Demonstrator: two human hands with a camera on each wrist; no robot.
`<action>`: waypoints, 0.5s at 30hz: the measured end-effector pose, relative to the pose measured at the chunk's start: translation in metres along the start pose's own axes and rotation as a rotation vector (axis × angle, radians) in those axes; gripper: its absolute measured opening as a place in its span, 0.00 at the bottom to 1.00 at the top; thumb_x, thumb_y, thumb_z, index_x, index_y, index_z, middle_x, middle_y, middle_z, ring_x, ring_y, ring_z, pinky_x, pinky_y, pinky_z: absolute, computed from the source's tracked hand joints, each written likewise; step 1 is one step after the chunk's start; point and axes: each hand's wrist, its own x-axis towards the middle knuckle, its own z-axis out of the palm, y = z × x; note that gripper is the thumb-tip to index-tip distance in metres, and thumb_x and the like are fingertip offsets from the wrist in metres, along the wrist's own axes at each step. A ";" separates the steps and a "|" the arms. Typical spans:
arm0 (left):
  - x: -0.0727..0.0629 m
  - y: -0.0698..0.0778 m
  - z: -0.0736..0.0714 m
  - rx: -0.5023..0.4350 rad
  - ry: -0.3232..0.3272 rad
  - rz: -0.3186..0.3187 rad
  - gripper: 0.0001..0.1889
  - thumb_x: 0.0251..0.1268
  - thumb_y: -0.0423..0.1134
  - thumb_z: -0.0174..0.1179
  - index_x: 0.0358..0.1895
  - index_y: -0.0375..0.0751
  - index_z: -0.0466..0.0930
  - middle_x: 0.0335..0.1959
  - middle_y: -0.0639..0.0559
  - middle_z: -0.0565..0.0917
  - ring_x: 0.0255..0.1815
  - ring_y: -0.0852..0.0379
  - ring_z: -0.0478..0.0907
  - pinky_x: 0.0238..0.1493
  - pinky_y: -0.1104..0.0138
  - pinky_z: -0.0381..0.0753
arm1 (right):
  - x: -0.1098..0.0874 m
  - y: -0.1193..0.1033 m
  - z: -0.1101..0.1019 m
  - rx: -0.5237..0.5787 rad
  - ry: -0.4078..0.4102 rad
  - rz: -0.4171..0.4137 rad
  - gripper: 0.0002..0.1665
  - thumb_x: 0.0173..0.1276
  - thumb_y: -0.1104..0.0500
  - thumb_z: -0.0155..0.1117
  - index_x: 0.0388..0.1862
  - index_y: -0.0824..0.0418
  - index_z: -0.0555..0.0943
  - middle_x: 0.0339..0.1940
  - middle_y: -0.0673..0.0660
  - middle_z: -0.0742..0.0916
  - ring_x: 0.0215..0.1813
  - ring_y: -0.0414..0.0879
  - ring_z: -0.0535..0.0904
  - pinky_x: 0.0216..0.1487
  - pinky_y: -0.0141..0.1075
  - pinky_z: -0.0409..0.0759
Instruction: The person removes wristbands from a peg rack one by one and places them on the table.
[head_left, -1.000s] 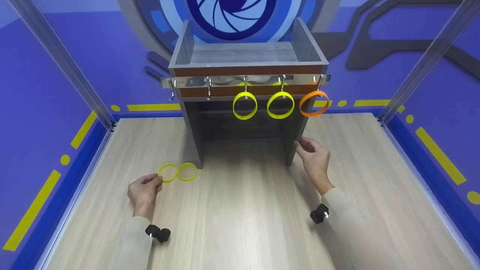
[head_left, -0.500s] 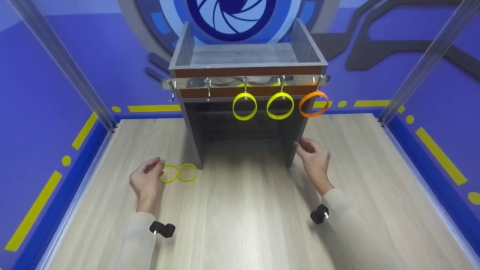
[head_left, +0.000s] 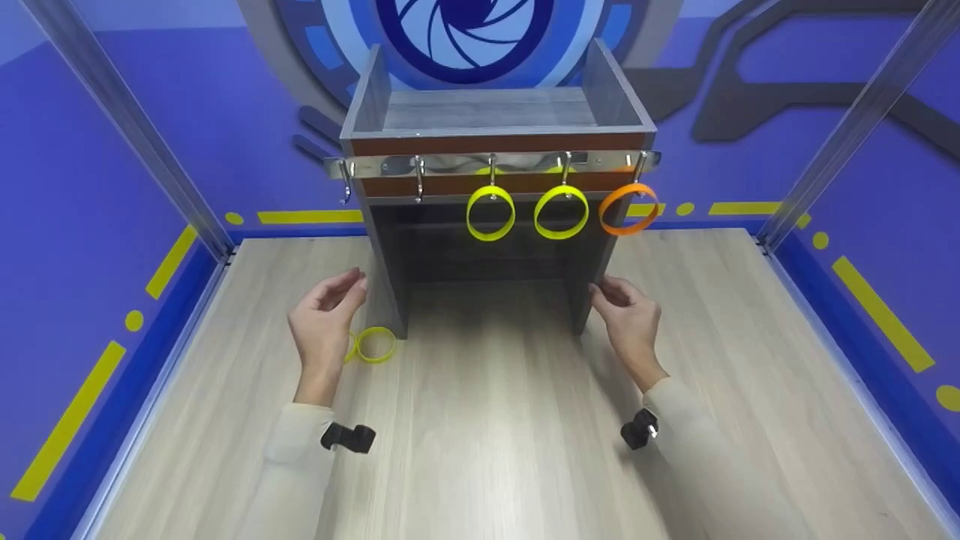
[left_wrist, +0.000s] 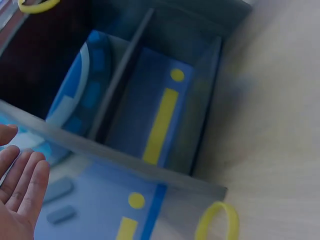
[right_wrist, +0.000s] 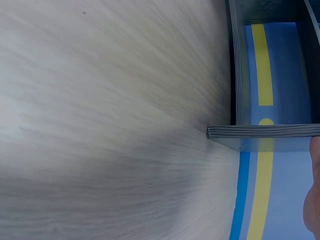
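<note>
My left hand (head_left: 324, 321) is raised beside the left panel of a grey shelf (head_left: 382, 277). It holds nothing, its fingers loosely bent; the left wrist view shows the fingers (left_wrist: 31, 182) apart from the shelf. Below it on the table lie two yellow rings: the right ring (head_left: 376, 345) shows whole, while the left ring (head_left: 351, 346) is mostly covered by the hand. My right hand (head_left: 630, 311) grips the front edge of the right panel (head_left: 583, 300) with curled fingers and thumb; the right wrist view catches only part of that hand (right_wrist: 312, 200).
On the shelf's front, a metal hook rail (head_left: 450, 163) carries a yellow ring (head_left: 491, 238), a second yellow ring (head_left: 561, 236) and an orange ring (head_left: 628, 229). The two left hooks (head_left: 419, 180) bear nothing. Blue walls (head_left: 150, 135) enclose the wooden table (head_left: 480, 420).
My left hand has left the left yellow ring and moved up and right, toward the shelf's left panel. The rings and my right hand have stayed in place.
</note>
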 end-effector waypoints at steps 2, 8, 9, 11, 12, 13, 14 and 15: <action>0.001 0.005 0.004 0.001 -0.014 0.023 0.11 0.67 0.30 0.74 0.50 0.31 0.90 0.48 0.42 0.91 0.45 0.56 0.89 0.50 0.67 0.90 | 0.002 0.007 0.002 0.000 0.006 0.000 0.10 0.69 0.71 0.74 0.48 0.73 0.89 0.43 0.67 0.92 0.39 0.32 0.87 0.41 0.20 0.84; 0.001 0.017 0.018 0.000 -0.067 0.060 0.13 0.65 0.33 0.76 0.51 0.34 0.91 0.47 0.45 0.92 0.45 0.56 0.89 0.50 0.69 0.89 | 0.009 0.031 0.003 -0.029 0.016 0.010 0.10 0.68 0.67 0.76 0.48 0.69 0.90 0.43 0.64 0.92 0.38 0.31 0.86 0.40 0.20 0.84; 0.002 0.019 0.021 -0.011 -0.076 0.065 0.13 0.65 0.33 0.77 0.51 0.34 0.91 0.47 0.45 0.92 0.45 0.55 0.89 0.50 0.68 0.89 | 0.009 0.033 0.003 -0.031 0.015 0.010 0.10 0.68 0.66 0.77 0.48 0.68 0.91 0.43 0.63 0.92 0.38 0.32 0.86 0.41 0.20 0.84; 0.002 0.023 0.027 -0.025 -0.095 0.076 0.14 0.64 0.33 0.77 0.51 0.34 0.91 0.48 0.45 0.92 0.45 0.55 0.90 0.50 0.68 0.90 | 0.010 0.034 0.002 -0.034 0.010 0.011 0.10 0.69 0.64 0.77 0.48 0.66 0.91 0.43 0.61 0.93 0.39 0.33 0.87 0.41 0.21 0.84; 0.002 0.024 0.031 -0.029 -0.103 0.079 0.14 0.64 0.33 0.77 0.51 0.34 0.91 0.48 0.46 0.92 0.46 0.55 0.89 0.49 0.68 0.90 | 0.010 0.035 0.002 -0.035 0.006 0.010 0.10 0.69 0.63 0.77 0.48 0.65 0.91 0.43 0.61 0.93 0.39 0.34 0.87 0.41 0.21 0.85; 0.003 0.026 0.034 -0.040 -0.111 0.084 0.14 0.64 0.33 0.77 0.51 0.34 0.91 0.48 0.46 0.92 0.46 0.54 0.90 0.49 0.68 0.90 | 0.010 0.035 0.002 -0.035 0.002 0.010 0.10 0.69 0.63 0.77 0.48 0.65 0.91 0.43 0.60 0.93 0.40 0.35 0.88 0.42 0.22 0.85; 0.003 0.028 0.037 -0.051 -0.120 0.087 0.14 0.63 0.32 0.77 0.51 0.34 0.91 0.48 0.45 0.92 0.45 0.54 0.90 0.49 0.67 0.90 | 0.010 0.035 0.001 -0.035 -0.002 0.010 0.10 0.70 0.62 0.77 0.48 0.65 0.91 0.43 0.59 0.93 0.41 0.36 0.88 0.42 0.22 0.85; 0.003 0.030 0.041 -0.057 -0.129 0.091 0.14 0.63 0.32 0.77 0.51 0.34 0.91 0.48 0.45 0.92 0.46 0.54 0.90 0.49 0.67 0.90 | 0.010 0.035 0.001 -0.036 -0.006 0.010 0.10 0.70 0.62 0.77 0.48 0.64 0.91 0.43 0.59 0.93 0.41 0.37 0.88 0.43 0.23 0.86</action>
